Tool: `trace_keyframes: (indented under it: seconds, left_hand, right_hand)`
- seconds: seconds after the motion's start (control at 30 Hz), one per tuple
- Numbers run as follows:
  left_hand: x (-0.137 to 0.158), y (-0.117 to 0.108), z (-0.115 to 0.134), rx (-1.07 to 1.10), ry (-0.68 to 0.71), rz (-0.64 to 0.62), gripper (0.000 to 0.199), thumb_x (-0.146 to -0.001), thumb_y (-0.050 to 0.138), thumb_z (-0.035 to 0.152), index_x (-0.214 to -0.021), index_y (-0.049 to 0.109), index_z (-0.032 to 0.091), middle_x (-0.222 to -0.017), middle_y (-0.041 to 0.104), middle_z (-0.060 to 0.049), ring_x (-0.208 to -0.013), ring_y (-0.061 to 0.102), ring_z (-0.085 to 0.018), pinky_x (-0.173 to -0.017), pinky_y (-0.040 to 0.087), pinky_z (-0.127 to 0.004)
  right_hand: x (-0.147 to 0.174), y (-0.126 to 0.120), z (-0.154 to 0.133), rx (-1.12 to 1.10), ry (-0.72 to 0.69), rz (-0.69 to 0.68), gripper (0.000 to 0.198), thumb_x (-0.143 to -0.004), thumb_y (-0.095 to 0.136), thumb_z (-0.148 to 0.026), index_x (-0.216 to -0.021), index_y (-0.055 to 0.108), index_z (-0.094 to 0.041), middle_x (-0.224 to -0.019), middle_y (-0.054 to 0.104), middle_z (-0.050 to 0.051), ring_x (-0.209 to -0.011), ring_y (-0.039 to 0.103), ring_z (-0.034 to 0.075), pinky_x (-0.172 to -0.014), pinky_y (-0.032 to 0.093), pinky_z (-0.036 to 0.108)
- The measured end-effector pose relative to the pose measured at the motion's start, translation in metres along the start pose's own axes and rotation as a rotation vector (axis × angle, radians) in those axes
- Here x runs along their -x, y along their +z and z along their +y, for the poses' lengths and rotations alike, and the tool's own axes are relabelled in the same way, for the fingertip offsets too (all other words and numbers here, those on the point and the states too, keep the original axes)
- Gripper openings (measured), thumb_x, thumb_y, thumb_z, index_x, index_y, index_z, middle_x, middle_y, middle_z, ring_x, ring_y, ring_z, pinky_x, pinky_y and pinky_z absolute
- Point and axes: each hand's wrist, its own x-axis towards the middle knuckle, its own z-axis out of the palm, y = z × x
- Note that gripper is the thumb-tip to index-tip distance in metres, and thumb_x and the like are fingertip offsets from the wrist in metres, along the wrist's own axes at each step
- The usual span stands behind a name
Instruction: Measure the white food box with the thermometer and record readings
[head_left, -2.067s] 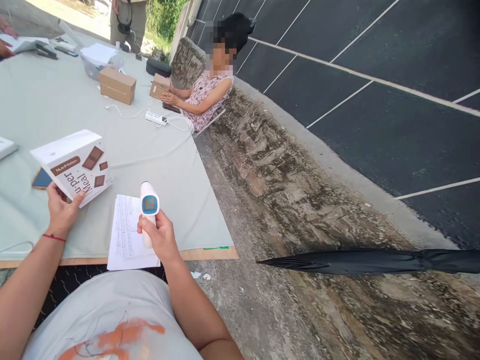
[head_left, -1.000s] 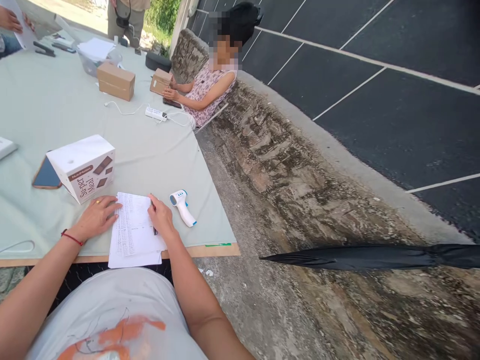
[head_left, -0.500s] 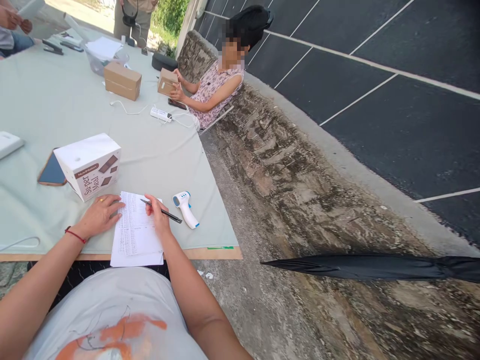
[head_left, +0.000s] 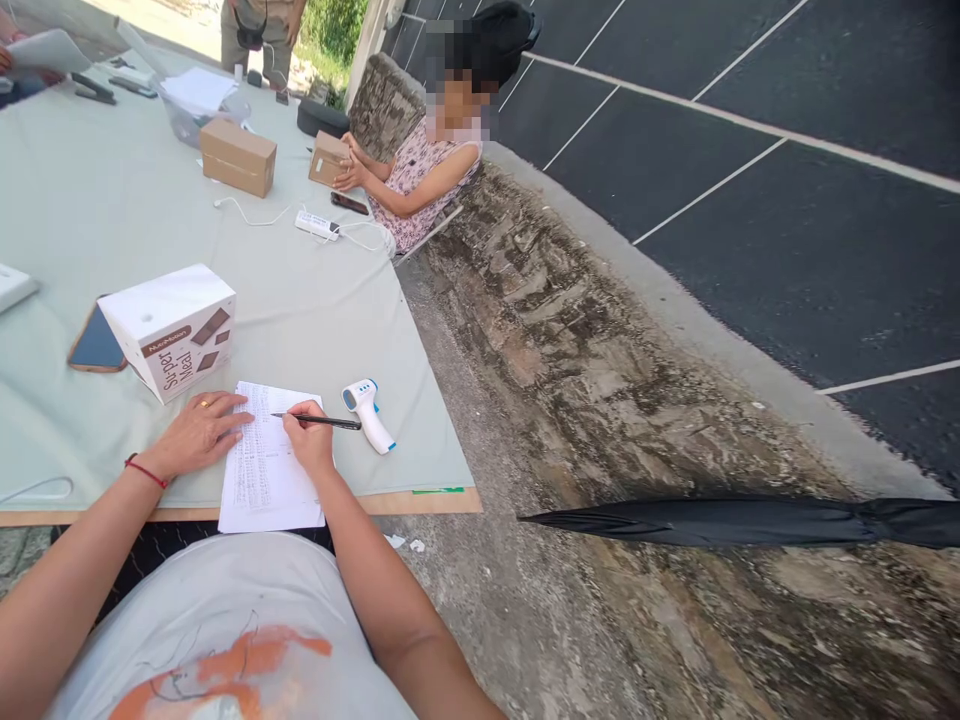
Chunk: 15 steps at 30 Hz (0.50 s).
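My right hand is closed around a black pen, its tip over the written sheets of paper at the table's near edge. Flat on the table, my left hand has its fingers spread, the tips touching the left edge of the sheets. A red cord bracelet circles that wrist. Just beyond the left hand stands a white box with brown print. Right of the pen lies a white and blue infrared thermometer.
A phone lies left of the white box. Farther back are a cardboard box, a white power strip and a plastic basket of papers. A seated person holds a small carton. A folded black umbrella extends at right.
My right hand has shifted slightly, and the pen now lies flatter with its tip farther left over the sheet. My left hand stays beside the paper. The whole view has shifted a little.
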Motion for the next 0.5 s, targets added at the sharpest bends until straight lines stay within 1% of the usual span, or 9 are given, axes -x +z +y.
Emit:
trace_keyframes:
  seconds: [0.13, 0.3, 0.5]
  left_hand:
    - [0.0002, 0.0001, -0.0009, 0.013, -0.017, -0.004, 0.038, -0.1, 0.038, 0.039, -0.123, 0.066, 0.025, -0.135, 0.06, -0.011, -0.123, 0.053, -0.031, -0.1, 0.044, -0.052]
    - [0.0007, 0.0023, -0.0047, 0.012, -0.034, -0.007, 0.041, -0.1, 0.038, 0.042, -0.122, 0.067, 0.025, -0.135, 0.06, -0.011, -0.122, 0.053, -0.033, -0.098, 0.045, -0.053]
    - [0.0011, 0.0045, -0.0061, 0.022, -0.049, -0.01, 0.041, -0.1, 0.038, 0.043, -0.122, 0.068, 0.026, -0.135, 0.06, -0.01, -0.122, 0.054, -0.032, -0.099, 0.045, -0.052]
  right_hand:
    - [0.0063, -0.0011, -0.0008, 0.057, -0.032, -0.06, 0.015, -0.068, 0.055, -0.037, -0.066, 0.05, -0.024, -0.062, 0.05, -0.004, -0.059, 0.046, 0.013, -0.057, 0.042, 0.027]
    - [0.0075, 0.0007, 0.0026, 0.104, -0.043, -0.127, 0.013, -0.07, 0.054, -0.036, -0.067, 0.05, -0.024, -0.064, 0.052, -0.004, -0.061, 0.049, 0.014, -0.061, 0.044, 0.029]
    - [0.0081, 0.0019, 0.0048, 0.111, -0.057, -0.143, 0.013, -0.071, 0.054, -0.037, -0.068, 0.051, -0.024, -0.064, 0.053, -0.003, -0.061, 0.05, 0.015, -0.063, 0.044, 0.03]
